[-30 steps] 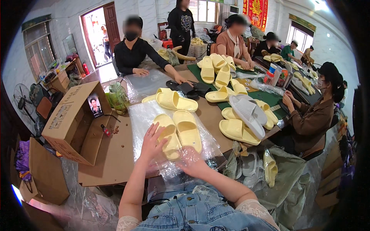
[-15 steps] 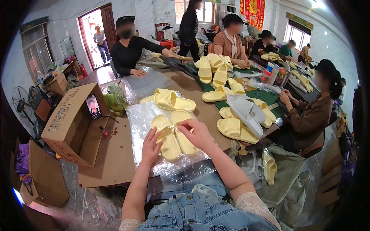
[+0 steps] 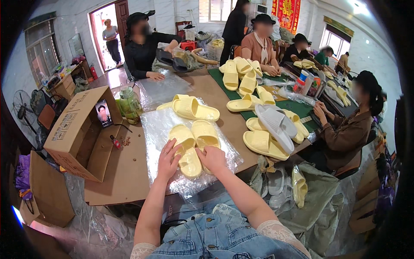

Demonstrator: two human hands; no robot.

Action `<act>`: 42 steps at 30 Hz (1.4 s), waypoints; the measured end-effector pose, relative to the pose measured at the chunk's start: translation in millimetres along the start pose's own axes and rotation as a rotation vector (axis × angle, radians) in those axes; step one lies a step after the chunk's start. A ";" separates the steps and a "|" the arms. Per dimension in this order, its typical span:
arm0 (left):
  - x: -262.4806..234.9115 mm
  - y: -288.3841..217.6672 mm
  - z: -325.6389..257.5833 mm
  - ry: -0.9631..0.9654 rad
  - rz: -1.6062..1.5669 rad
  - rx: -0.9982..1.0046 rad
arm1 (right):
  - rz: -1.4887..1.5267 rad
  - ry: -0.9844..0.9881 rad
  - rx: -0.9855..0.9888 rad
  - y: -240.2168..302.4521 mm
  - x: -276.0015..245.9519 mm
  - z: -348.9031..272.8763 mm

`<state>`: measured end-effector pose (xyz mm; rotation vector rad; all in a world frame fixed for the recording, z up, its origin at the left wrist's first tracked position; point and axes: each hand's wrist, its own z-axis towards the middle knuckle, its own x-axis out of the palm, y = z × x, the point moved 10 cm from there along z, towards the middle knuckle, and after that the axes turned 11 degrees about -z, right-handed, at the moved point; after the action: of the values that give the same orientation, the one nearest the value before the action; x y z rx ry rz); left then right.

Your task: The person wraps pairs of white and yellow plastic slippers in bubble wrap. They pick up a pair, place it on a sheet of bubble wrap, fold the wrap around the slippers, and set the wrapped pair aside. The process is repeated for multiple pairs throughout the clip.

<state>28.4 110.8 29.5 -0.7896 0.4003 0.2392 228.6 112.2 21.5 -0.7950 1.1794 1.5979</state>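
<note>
Straightening two pale yellow slip-on slippers (image 3: 189, 162) on shiny clear plastic (image 3: 157, 128), mid-frame, seems the step: left hand (image 3: 168, 161) loosely spread on one, right hand (image 3: 212, 160) curled, grip hard to tell, gentle nudges likely needed next.

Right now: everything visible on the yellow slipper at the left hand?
The pale yellow slipper looks like moulded foam or rubber: thick footbed, one broad strap. It lies sole-down, toe away from the person, beside a matching slipper. The left hand touches its left edge. Clear plastic lies around it; whether any covers it is unclear.
</note>
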 end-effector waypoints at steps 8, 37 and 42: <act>0.5 0.5 0.6 0.002 0.017 0.003 | 0.003 -0.041 0.032 -4.6 2.4 -1.9; 0.9 0.7 -0.2 -0.005 0.000 0.000 | 0.045 -0.047 0.075 -8.6 3.8 -3.6; -0.1 2.2 -0.7 -0.031 -0.001 0.015 | 0.055 -0.014 0.064 -5.5 0.3 -3.6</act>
<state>27.3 111.8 27.7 -0.7706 0.3718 0.2466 233.6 109.3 18.3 -0.7146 1.2459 1.6003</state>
